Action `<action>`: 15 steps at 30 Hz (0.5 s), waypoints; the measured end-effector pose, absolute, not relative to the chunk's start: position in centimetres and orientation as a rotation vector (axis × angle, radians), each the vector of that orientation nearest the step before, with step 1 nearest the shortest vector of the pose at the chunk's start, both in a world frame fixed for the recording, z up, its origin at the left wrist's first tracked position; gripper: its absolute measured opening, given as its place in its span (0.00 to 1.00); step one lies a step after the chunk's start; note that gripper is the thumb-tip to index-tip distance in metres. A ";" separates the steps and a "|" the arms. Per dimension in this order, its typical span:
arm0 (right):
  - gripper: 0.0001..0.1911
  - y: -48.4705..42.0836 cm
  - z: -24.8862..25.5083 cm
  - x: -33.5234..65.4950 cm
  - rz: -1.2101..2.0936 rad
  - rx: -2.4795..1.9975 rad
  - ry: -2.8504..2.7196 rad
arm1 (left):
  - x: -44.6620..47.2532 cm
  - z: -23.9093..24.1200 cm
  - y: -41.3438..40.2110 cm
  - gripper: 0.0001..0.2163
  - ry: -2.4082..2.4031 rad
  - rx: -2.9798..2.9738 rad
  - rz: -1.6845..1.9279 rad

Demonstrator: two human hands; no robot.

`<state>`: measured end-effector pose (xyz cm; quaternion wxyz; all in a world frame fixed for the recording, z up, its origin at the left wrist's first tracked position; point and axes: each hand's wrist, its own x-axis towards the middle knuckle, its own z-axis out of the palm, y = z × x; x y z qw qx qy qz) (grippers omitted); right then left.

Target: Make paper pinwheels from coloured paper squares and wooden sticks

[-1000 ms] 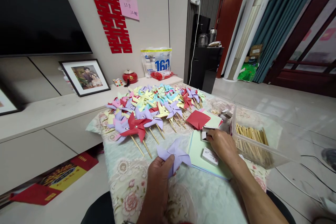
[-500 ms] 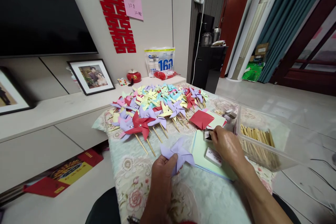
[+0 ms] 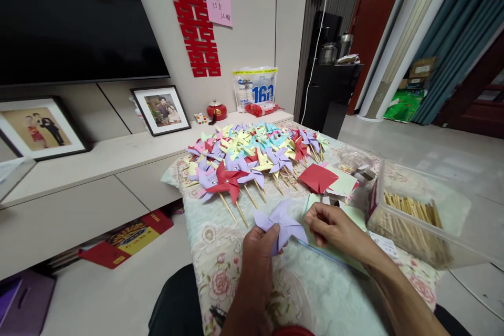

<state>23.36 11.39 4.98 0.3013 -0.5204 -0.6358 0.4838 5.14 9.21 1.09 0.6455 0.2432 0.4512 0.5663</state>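
My left hand (image 3: 255, 252) is gripping the purple pinwheel (image 3: 281, 223) by its lower left blade, thumb pressing on top and fingers closing beneath. The pinwheel is sticking up and to the right out of that grip, above the flowered tablecloth (image 3: 232, 278). My right hand (image 3: 334, 228) is hovering just beside the pinwheel's right blade, over the green paper sheets (image 3: 356, 213). Its fingertips are pinching together, and I cannot tell whether anything small is sitting between them. Beyond both hands a pile of finished pinwheels (image 3: 252, 155) on sticks is lying across the table. A red paper square (image 3: 318, 177) is lying near it, and a clear box of sticks (image 3: 413, 215) is standing to the right.
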 end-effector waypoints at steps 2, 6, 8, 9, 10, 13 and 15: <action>0.16 11.4 5.0 23.2 1.375 -1.315 -1.687 | 5.1 1.3 9.2 0.14 1.022 0.540 1.310; 0.21 11.5 4.7 23.4 1.528 -1.236 -1.614 | 5.2 1.9 9.1 0.13 1.022 0.514 1.348; 0.22 11.6 4.5 23.5 1.601 -1.191 -1.548 | 5.2 2.0 9.0 0.12 1.024 0.508 1.372; 0.23 11.7 4.5 23.5 1.628 -1.170 -1.510 | 5.2 2.1 9.0 0.12 1.027 0.505 1.381; 0.23 11.7 4.5 23.6 1.650 -1.154 -1.471 | 5.2 2.2 9.0 0.11 1.033 0.503 1.389; 0.23 11.8 4.6 23.7 1.692 -1.133 -1.380 | 5.3 2.4 9.1 0.11 1.066 0.485 1.406; 0.22 11.8 4.5 23.7 1.688 -1.140 -1.387 | 5.3 2.4 9.2 0.12 1.092 0.465 1.419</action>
